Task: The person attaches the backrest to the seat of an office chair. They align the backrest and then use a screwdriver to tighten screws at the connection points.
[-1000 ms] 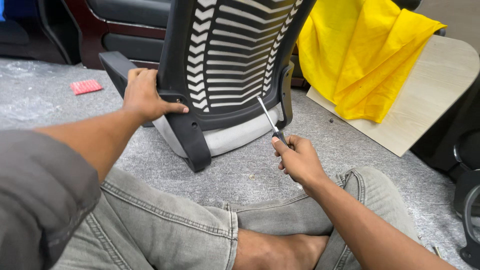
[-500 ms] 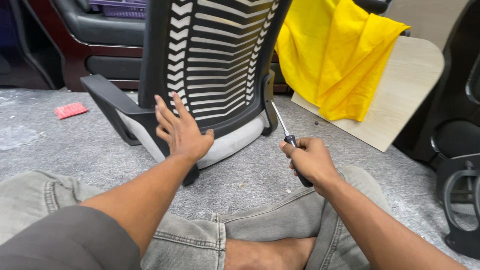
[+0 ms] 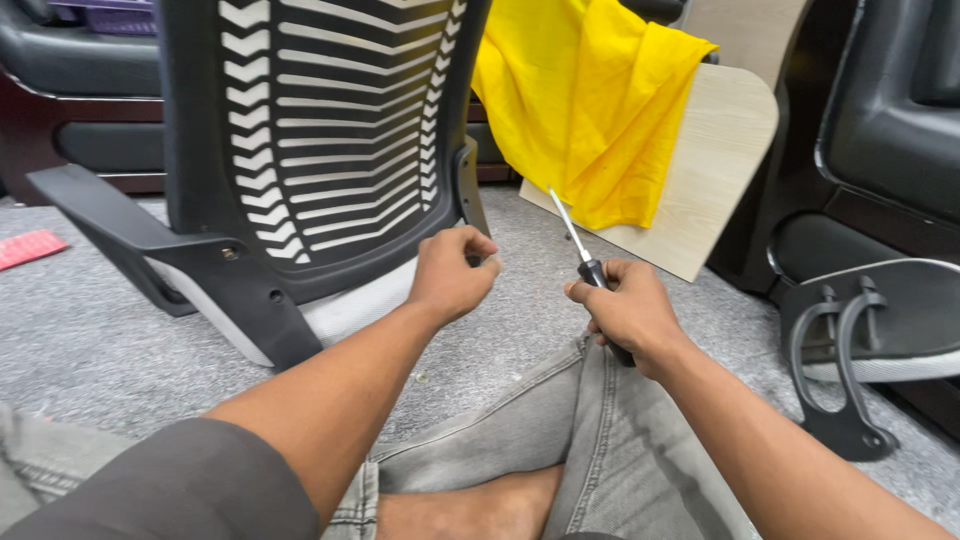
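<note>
A black office chair back (image 3: pixel 330 130) with white slotted ribs stands on the grey carpet in front of me, its black armrest (image 3: pixel 110 225) sticking out to the left. My left hand (image 3: pixel 450 272) is closed into a loose fist right at the chair's lower right corner, beside the black side bracket (image 3: pixel 468 190); whether it pinches something small I cannot tell. My right hand (image 3: pixel 625 305) grips a screwdriver (image 3: pixel 578 243) by its black handle, the metal shaft pointing up and away, apart from the chair.
A yellow cloth (image 3: pixel 590 100) drapes over a light wooden board (image 3: pixel 710 170) behind the screwdriver. Another black chair part with a curved armrest (image 3: pixel 850 350) lies at the right. A red packet (image 3: pixel 25 248) lies far left. My legs in grey jeans are below.
My left hand left the chair's lower left frame, moved right across the back and closed near the right bracket. The view shifted right. My right hand kept the screwdriver, its tip drawn away from the chair.
</note>
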